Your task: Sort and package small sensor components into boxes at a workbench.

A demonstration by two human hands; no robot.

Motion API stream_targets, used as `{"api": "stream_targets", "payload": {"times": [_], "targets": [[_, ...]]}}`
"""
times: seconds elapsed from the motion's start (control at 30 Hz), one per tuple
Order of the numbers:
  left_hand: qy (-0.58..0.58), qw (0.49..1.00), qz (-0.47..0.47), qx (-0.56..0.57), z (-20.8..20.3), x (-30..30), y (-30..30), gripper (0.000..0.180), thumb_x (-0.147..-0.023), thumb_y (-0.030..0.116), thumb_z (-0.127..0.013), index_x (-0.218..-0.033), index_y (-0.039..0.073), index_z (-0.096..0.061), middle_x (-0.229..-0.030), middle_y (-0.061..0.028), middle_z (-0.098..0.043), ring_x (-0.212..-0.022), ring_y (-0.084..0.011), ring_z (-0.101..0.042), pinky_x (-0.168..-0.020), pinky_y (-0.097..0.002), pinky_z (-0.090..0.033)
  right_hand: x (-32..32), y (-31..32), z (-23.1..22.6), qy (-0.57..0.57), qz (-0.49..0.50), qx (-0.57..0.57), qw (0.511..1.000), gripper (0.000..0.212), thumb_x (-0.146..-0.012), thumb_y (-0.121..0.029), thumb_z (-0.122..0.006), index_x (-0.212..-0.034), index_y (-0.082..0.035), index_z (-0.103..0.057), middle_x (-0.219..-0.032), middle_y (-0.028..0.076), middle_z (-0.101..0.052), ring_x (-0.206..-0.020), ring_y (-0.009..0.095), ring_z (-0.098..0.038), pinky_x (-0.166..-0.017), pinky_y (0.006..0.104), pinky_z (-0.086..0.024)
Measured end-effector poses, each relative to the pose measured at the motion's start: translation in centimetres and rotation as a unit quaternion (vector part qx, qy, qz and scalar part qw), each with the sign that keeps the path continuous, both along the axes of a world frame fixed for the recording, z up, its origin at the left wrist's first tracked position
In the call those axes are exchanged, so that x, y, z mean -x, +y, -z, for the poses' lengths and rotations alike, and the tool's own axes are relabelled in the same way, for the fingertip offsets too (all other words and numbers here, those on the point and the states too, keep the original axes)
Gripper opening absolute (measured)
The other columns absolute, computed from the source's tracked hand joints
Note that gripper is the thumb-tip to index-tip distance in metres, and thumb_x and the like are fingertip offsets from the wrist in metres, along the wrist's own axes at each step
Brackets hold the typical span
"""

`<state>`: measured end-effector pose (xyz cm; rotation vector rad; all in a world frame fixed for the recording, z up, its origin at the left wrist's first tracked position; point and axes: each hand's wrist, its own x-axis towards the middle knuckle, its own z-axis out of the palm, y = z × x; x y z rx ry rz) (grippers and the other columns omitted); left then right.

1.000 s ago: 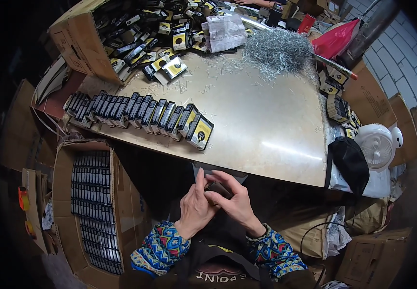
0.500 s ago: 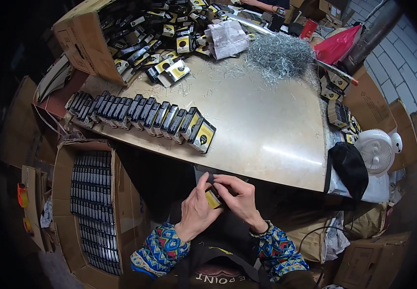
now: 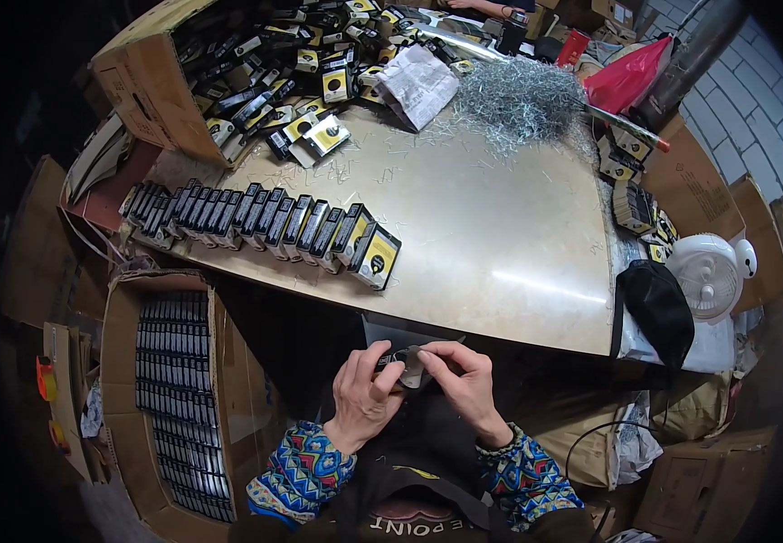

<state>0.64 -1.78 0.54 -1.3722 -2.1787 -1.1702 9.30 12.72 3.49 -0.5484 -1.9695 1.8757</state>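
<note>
In front of my lap, below the table's near edge, a small black carton (image 3: 411, 371) with a greyish flap is held between both hands. Wrapped round its left side is my left hand (image 3: 361, 396), fingers curled. My right hand (image 3: 465, 380) pinches the flap at the upper right between thumb and fingertips. Fingers cover much of the carton. On the table (image 3: 509, 235) a row of black-and-yellow cartons (image 3: 292, 226) stands on edge, the nearest one (image 3: 376, 257) at its right end.
A tipped cardboard box (image 3: 142, 86) spills many small cartons at the back left. Loose metal staple-like pieces (image 3: 518, 100) are heaped behind, beside crumpled paper (image 3: 417, 86). Another box (image 3: 120, 362) at left holds packed cartons. A white fan (image 3: 704, 279) and black cloth (image 3: 654, 308) lie right.
The carton has turned in my hands; its yellow face no longer shows, and the grey flap does. My right fingers have shifted to the flap. The view has moved slightly.
</note>
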Motion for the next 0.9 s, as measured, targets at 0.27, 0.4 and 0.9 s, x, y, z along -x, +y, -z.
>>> {"api": "stream_targets", "payload": {"times": [0.27, 0.4, 0.9], "targets": [[-0.118, 0.992, -0.001, -0.036, -0.1, 0.0, 0.4, 0.072, -0.058, 0.002, -0.082, -0.116, 0.011, -0.041, -0.109, -0.0161, -0.058, -0.085, -0.0344, -0.062, -0.069, -0.0398, -0.054, 0.3, -0.4, -0.1, 0.061, -0.034, -0.098, 0.993, 0.016, -0.091, -0.005, -0.065, -0.104, 0.002, -0.069, -0.087, 0.006, -0.072, -0.077, 0.007, -0.064, -0.068, 0.0213, -0.051], [-0.11, 0.994, 0.015, -0.019, 0.0, 0.1, 0.1, 0.074, -0.057, 0.002, -0.083, -0.117, 0.01, -0.041, -0.107, -0.016, -0.059, -0.088, -0.0359, -0.063, -0.072, -0.0405, -0.054, 0.5, -0.6, 0.1, 0.015, 0.018, -0.012, 1.0, 0.017, -0.091, -0.006, -0.065, -0.106, 0.002, -0.069, -0.085, 0.005, -0.072, -0.077, 0.006, -0.063, -0.067, 0.0207, -0.051], [-0.21, 0.976, -0.048, 0.005, -0.8, -0.9, 0.3, 0.052, -0.07, 0.003, -0.073, -0.113, 0.002, -0.044, -0.093, -0.0169, -0.054, -0.081, -0.0386, -0.059, -0.065, -0.0436, -0.049, 0.4, -3.4, -0.5, 0.058, 0.032, -0.142, 0.988, 0.017, -0.082, 0.002, -0.07, -0.1, 0.003, -0.073, -0.101, 0.015, -0.072, -0.089, 0.017, -0.071, -0.079, 0.0254, -0.056]]}}
